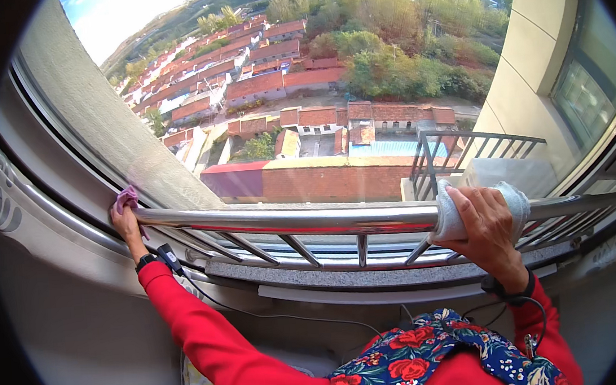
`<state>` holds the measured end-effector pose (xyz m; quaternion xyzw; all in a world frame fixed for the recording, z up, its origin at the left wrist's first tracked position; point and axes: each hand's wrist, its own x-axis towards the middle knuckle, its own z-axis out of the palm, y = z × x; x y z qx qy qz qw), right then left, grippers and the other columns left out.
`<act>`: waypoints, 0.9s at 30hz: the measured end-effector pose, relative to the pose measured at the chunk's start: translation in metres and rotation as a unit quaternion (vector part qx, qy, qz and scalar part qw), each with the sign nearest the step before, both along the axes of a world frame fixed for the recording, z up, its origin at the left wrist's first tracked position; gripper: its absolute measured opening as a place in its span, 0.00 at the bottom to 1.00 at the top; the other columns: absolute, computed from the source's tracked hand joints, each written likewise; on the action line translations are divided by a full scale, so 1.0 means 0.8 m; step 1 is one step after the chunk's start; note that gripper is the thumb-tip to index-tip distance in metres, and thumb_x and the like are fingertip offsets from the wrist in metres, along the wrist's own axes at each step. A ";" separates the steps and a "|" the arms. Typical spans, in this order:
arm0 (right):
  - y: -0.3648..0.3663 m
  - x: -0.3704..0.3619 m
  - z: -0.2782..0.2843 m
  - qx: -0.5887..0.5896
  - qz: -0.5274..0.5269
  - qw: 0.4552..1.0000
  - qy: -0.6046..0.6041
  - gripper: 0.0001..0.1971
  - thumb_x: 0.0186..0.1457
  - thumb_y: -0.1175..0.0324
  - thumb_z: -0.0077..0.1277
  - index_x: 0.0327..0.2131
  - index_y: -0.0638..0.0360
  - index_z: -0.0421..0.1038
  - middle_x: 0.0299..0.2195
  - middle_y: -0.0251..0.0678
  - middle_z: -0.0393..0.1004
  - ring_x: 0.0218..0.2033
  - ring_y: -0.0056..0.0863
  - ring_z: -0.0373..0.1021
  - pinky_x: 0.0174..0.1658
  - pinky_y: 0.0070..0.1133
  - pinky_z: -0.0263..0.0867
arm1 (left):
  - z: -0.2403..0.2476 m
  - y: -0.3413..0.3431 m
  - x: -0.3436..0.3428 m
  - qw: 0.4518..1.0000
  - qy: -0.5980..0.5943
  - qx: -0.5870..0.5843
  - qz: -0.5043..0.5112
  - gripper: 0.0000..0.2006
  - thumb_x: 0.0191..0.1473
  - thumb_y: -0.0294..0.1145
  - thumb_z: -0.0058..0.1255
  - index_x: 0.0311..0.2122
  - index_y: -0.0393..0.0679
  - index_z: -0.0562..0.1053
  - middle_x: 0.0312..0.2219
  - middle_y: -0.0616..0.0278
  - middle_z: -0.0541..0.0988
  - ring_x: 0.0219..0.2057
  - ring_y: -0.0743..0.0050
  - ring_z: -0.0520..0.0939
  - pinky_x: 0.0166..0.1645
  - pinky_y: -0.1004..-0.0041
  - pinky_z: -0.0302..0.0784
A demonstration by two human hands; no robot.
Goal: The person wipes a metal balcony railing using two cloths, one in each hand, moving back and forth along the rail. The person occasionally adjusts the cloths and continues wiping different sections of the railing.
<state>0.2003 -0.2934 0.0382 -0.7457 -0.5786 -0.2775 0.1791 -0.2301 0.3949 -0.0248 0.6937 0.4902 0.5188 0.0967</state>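
Note:
A shiny metal handrail (310, 221) runs across in front of me, below a large window. My right hand (480, 219) is closed over the right part of the rail, pressing a pale blue-white cloth (518, 208) around it. At the rail's left end, my left hand (126, 221) grips a purple-pink cloth (127, 197) beside the window frame. Part of that cloth sticks out above the fingers, and some hangs by the rail end. Thin metal bars (300, 251) slope down beneath the handrail.
Under the bars lies a speckled stone sill (343, 275). A black cable (274, 314) runs from a small black device (170, 259) near my left wrist toward my apron (407, 351). Beyond the glass are a dark outdoor railing (478, 143), a white box-shaped unit (509, 173) and red-roofed houses far below.

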 end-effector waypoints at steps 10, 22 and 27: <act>-0.001 0.002 0.000 0.000 0.014 1.000 0.006 0.42 0.37 0.50 0.74 0.54 0.63 0.70 0.42 0.44 0.76 0.40 0.43 0.73 0.45 0.38 0.67 | -0.018 0.036 -0.023 0.997 0.039 0.055 -0.039 0.11 0.55 0.25 0.52 0.42 0.43 0.82 0.35 0.65 0.82 0.37 0.73 0.80 0.48 0.72 0.75; -0.002 0.007 -0.010 0.012 0.018 1.000 0.004 0.44 0.36 0.50 0.74 0.56 0.62 0.69 0.41 0.41 0.76 0.42 0.41 0.73 0.47 0.37 0.67 | 0.023 -0.113 0.058 0.976 0.185 0.069 -0.095 0.12 0.54 0.38 0.58 0.38 0.42 0.82 0.35 0.45 0.81 0.42 0.42 0.78 0.50 0.54 0.71; -0.001 0.007 -0.015 0.025 0.020 0.999 0.008 0.43 0.37 0.48 0.73 0.55 0.62 0.70 0.42 0.42 0.76 0.43 0.41 0.74 0.49 0.37 0.67 | 0.031 -0.192 0.107 0.976 0.178 0.047 -0.119 0.13 0.54 0.42 0.59 0.37 0.44 0.82 0.36 0.50 0.83 0.41 0.43 0.80 0.52 0.57 0.72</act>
